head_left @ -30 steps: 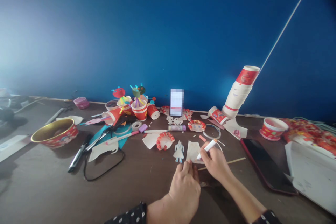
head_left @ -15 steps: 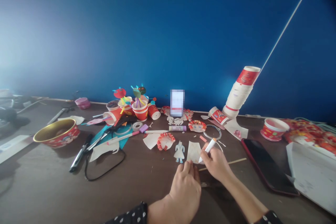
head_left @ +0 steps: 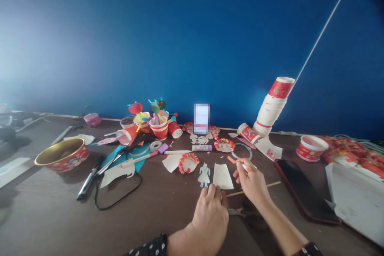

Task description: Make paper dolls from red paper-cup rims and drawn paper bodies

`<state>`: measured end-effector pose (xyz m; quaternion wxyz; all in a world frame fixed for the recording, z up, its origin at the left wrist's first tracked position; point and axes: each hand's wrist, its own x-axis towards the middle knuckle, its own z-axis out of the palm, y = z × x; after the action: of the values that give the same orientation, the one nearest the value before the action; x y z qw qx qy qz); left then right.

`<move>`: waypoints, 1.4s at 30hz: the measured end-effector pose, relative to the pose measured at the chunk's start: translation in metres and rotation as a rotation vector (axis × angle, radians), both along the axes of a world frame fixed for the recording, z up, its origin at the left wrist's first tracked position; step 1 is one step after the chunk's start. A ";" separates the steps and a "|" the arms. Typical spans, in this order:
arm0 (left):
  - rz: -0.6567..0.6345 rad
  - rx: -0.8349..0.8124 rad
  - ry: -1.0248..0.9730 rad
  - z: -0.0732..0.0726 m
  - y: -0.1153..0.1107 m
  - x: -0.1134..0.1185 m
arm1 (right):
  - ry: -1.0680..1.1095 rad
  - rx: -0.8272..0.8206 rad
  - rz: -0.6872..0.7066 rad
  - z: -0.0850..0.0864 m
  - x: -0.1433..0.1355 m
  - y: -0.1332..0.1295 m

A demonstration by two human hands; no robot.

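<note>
My right hand (head_left: 251,180) is closed around a white marker (head_left: 246,167) with an orange end, held above the table. Its fingers are beside a small coral-pink marker cap (head_left: 231,160); whether they touch it I cannot tell. A rectangular piece of white paper (head_left: 222,177) lies just left of that hand. My left hand (head_left: 211,212) rests palm down, its slightly bent fingers lying at the paper's lower left corner. Directly beyond those fingers lies a pale blue-and-white paper figure (head_left: 204,175). Scissors (head_left: 238,212) and a thin wooden stick (head_left: 253,189) lie between my forearms.
A dark phone (head_left: 306,192) lies to the right, beside white card (head_left: 355,200). A leaning cup stack (head_left: 271,108) stands against the blue wall. At left are a gold-lined bowl (head_left: 63,158) and a utility knife (head_left: 90,180). Red-and-white rings (head_left: 188,163) lie in the middle.
My right hand has lifted the marker off the paper and moved slightly right and up, toward the pink cap. More of the paper and scissors show. The left hand has hardly moved.
</note>
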<state>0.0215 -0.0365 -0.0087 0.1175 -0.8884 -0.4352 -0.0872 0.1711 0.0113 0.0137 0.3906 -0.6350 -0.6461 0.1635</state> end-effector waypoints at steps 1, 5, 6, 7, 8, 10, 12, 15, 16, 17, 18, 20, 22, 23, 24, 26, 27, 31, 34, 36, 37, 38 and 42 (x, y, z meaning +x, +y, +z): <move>-0.001 -0.001 0.002 0.000 0.000 0.000 | -0.028 0.001 0.007 0.000 0.000 0.000; 0.004 -0.009 0.008 0.001 -0.001 0.000 | -0.126 0.004 0.031 -0.005 -0.001 0.000; 0.007 -0.010 0.006 0.001 -0.001 0.001 | -0.138 0.003 0.044 -0.006 -0.001 0.000; 0.011 -0.011 0.005 0.001 -0.001 0.001 | -0.143 -0.003 0.059 -0.007 -0.001 0.000; 0.012 -0.013 0.006 0.001 -0.001 0.001 | -0.141 -0.014 0.073 -0.008 -0.001 0.000; 0.012 -0.020 0.010 0.001 0.000 0.001 | -0.122 -0.040 0.081 -0.008 -0.001 0.000; 0.009 -0.035 0.007 0.004 0.000 0.000 | -0.092 -0.063 0.069 -0.009 -0.001 0.000; 0.004 -0.070 -0.063 0.011 0.001 -0.003 | -0.015 -0.075 0.050 -0.010 0.000 0.002; 0.003 -0.080 -0.117 0.014 0.002 -0.005 | 0.021 -0.073 0.049 -0.011 0.001 0.002; 0.009 -0.082 -0.191 0.016 0.004 -0.007 | 0.060 -0.065 0.052 -0.011 0.001 0.003; 0.016 -0.077 -0.281 0.018 0.006 -0.009 | 0.099 -0.054 0.057 -0.012 0.002 0.003; 0.063 -0.053 -0.479 0.020 0.012 -0.013 | 0.162 -0.028 0.059 -0.011 0.002 0.004; 0.131 -0.008 -0.670 0.019 0.021 -0.016 | 0.211 0.000 0.061 -0.010 0.000 0.002; 0.165 -0.040 -0.751 0.017 0.025 -0.017 | 0.234 0.011 0.069 -0.008 -0.002 0.001; 0.216 -0.099 -0.834 0.016 0.030 -0.018 | 0.256 0.018 0.087 -0.007 -0.005 0.000; 0.283 -0.291 -0.988 0.013 0.039 -0.019 | 0.296 0.023 0.139 -0.005 -0.010 -0.003; 0.292 -0.386 -1.063 0.011 0.042 -0.020 | 0.307 0.020 0.171 -0.004 -0.012 -0.004; 0.224 -0.606 -1.279 0.010 0.048 -0.020 | 0.299 -0.009 0.294 -0.004 -0.009 -0.002; 0.168 -0.633 -1.337 0.012 0.046 -0.020 | 0.394 -0.022 0.319 -0.005 0.007 0.004; 0.164 -0.660 -1.329 0.014 0.044 -0.019 | 0.452 -0.054 0.360 -0.004 0.020 0.008; 0.163 -0.679 -1.323 0.015 0.042 -0.019 | 0.479 -0.081 0.358 -0.003 0.026 0.010; 0.160 -0.696 -1.316 0.016 0.041 -0.018 | 0.496 -0.087 0.337 -0.002 0.031 0.012; 0.156 -0.694 -1.252 0.019 0.037 -0.017 | 0.265 -0.122 0.120 0.004 0.043 0.016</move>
<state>0.0049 0.0001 0.0101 -0.4373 -0.6241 -0.4856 -0.4284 0.2138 0.0272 0.0172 0.4226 -0.5905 -0.6147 0.3080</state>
